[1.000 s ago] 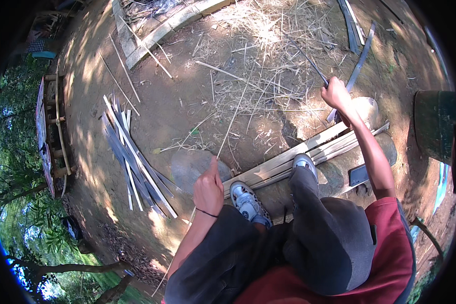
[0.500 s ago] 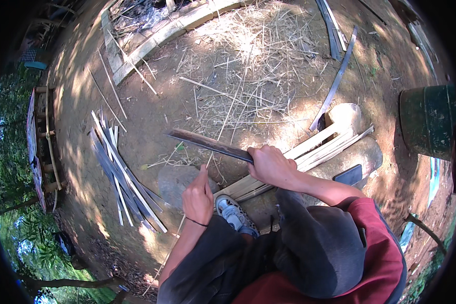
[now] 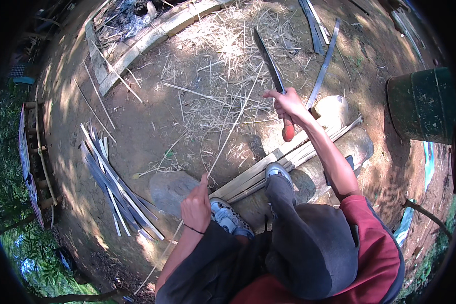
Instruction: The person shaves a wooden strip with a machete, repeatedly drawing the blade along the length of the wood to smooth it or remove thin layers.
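Observation:
My left hand (image 3: 195, 207) is closed around a long, thin bamboo strip (image 3: 232, 133). The strip runs away from me toward the litter of shavings, and its other end trails down past my left forearm. Out in front, my right hand (image 3: 291, 107) grips a machete (image 3: 269, 57) with a red-orange handle end and a long dark blade. The blade points away from me, apart from the strip. Beneath my right forearm, split bamboo slats (image 3: 301, 156) lie along a log (image 3: 357, 147). One of my shoes (image 3: 277, 171) shows against the slats.
Dark and pale strips (image 3: 117, 182) lie piled on the ground at left, beside a grey stone (image 3: 172, 191). Shavings (image 3: 228, 86) cover the ground ahead. A green drum (image 3: 421, 105) stands at right. Far left, a low border (image 3: 137, 49) surrounds ashes.
My right hand has moved up and away, swinging the machete from across the strip to point forward. My left hand keeps its hold. The shoe by the slats has come into view.

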Tool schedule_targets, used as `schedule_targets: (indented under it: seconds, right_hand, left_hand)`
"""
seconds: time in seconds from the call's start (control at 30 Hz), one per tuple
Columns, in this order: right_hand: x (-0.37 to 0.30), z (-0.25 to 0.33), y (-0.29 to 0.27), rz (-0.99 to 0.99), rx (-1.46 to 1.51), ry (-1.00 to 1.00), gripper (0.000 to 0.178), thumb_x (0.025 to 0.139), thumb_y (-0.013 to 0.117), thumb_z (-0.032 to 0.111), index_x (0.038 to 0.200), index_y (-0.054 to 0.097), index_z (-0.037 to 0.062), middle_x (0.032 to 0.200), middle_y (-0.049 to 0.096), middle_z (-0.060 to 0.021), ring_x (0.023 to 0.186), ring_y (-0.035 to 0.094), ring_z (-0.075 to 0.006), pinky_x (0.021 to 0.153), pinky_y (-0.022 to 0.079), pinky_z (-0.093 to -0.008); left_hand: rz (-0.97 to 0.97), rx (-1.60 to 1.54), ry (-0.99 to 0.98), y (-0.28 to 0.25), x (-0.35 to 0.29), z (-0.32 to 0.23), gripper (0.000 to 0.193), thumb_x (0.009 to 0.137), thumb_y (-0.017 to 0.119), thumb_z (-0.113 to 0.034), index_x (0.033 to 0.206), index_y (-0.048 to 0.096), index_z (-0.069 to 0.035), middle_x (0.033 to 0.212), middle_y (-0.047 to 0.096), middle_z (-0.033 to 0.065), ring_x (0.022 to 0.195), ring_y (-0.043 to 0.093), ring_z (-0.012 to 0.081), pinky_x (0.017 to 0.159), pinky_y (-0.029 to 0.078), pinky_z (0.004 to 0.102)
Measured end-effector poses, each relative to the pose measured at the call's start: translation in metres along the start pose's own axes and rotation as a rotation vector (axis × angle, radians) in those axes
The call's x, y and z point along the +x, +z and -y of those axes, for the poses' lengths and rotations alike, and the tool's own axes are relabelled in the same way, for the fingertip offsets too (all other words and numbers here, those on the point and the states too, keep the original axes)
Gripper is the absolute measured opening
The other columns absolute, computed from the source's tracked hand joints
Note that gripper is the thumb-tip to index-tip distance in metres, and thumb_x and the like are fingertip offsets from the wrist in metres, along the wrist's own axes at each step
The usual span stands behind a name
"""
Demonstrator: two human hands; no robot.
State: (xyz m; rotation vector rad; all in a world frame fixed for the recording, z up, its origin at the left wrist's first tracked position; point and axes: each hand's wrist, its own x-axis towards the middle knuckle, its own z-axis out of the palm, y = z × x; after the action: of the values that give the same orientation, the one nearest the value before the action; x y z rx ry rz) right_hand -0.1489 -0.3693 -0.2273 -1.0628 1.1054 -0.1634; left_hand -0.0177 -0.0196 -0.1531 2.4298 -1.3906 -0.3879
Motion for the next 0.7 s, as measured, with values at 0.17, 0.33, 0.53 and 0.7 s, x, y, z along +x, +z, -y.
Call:
schedule_targets:
  seconds: [0.17, 0.33, 0.53, 0.7]
  right_hand:
    - [-0.019, 0.022, 0.031, 0.185, 0.284, 0.017, 0.023, 0.091, 0.065, 0.020, 0.101, 0.065, -0.0008, 0.055, 0.034, 0.0094, 0.043, 0.031, -0.0025, 0.039, 0.028, -0.0216]
    - [-0.024, 0.032, 0.037, 0.282, 0.337, -0.023, 0.027, 0.093, 0.060, 0.015, 0.114, 0.061, -0.0029, 0.056, 0.034, 0.0093, 0.044, 0.032, -0.0022, 0.040, 0.029, -0.0208]
    - [-0.035, 0.051, 0.043, 0.399, 0.360, -0.066, 0.031, 0.094, 0.058, 0.015, 0.119, 0.058, -0.0039, 0.057, 0.034, 0.0098, 0.045, 0.032, -0.0018, 0.040, 0.031, -0.0208]
    - [-0.045, 0.052, 0.052, 0.282, 0.291, -0.094, 0.029, 0.093, 0.053, 0.012, 0.118, 0.059, -0.0026, 0.057, 0.039, 0.0083, 0.043, 0.035, -0.0025, 0.038, 0.031, -0.0215]
  left_hand:
    - [0.002, -0.169, -0.011, 0.000, 0.008, -0.003, 0.038, 0.086, 0.056, 0.003, 0.122, 0.062, -0.005, 0.076, 0.062, 0.0207, 0.061, 0.060, 0.0349, 0.058, 0.047, 0.0399]
    - [0.223, -0.636, -0.310, -0.009, 0.009, -0.008, 0.026, 0.096, 0.053, -0.011, 0.119, 0.063, -0.005, 0.059, 0.054, 0.0075, 0.049, 0.048, 0.0135, 0.047, 0.038, 0.0286]
    - [0.421, -1.262, -0.483, -0.020, 0.028, -0.023, 0.024, 0.101, 0.048, -0.021, 0.098, 0.061, -0.001, 0.054, 0.035, -0.0085, 0.045, 0.028, 0.0001, 0.041, 0.019, 0.0208]
    - [0.296, -1.219, -0.529, -0.011, 0.033, -0.011, 0.028, 0.102, 0.047, -0.026, 0.096, 0.057, -0.001, 0.051, 0.027, -0.0086, 0.040, 0.022, 0.0011, 0.038, 0.015, 0.0219]
